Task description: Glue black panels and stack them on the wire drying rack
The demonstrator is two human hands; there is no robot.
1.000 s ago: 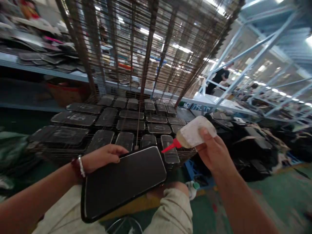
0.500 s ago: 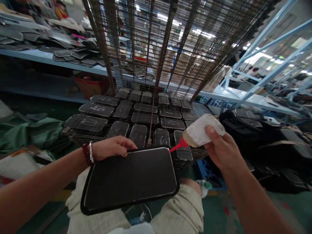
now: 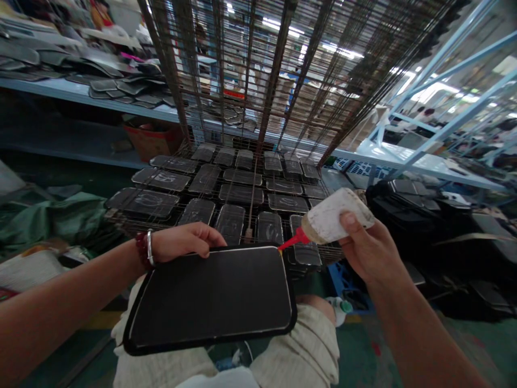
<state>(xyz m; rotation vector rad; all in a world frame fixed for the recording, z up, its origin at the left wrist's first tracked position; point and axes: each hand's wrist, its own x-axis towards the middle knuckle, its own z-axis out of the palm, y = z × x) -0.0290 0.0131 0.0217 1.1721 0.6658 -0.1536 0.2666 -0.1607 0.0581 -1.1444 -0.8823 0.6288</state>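
My left hand (image 3: 189, 242) grips the far left edge of a black rounded rectangular panel (image 3: 214, 296), thumb on top and fingers curled over the rim. The panel lies tilted above my lap, with a thin whitish line along its border. In my right hand (image 3: 369, 245) is a white squeeze bottle (image 3: 333, 215), held on its side with fingers wrapped round it. Its red nozzle (image 3: 294, 238) points down to the left, and the tip meets the panel's far right corner. A little yellowish stuff shows at that tip.
Ahead stands a wire rack (image 3: 258, 108), its lower tier laid with several black panels (image 3: 242, 195) marked with whitish lines. Flat dark pieces (image 3: 125, 89) cover a shelf at left. Black bags (image 3: 436, 237) pile up at right. A green-capped bottle (image 3: 343, 307) stands beside my knee.
The panel's near left corner has shifted slightly left. The nozzle tip stays at the far right corner, where a yellowish spot now shows. Both hands keep their hold.
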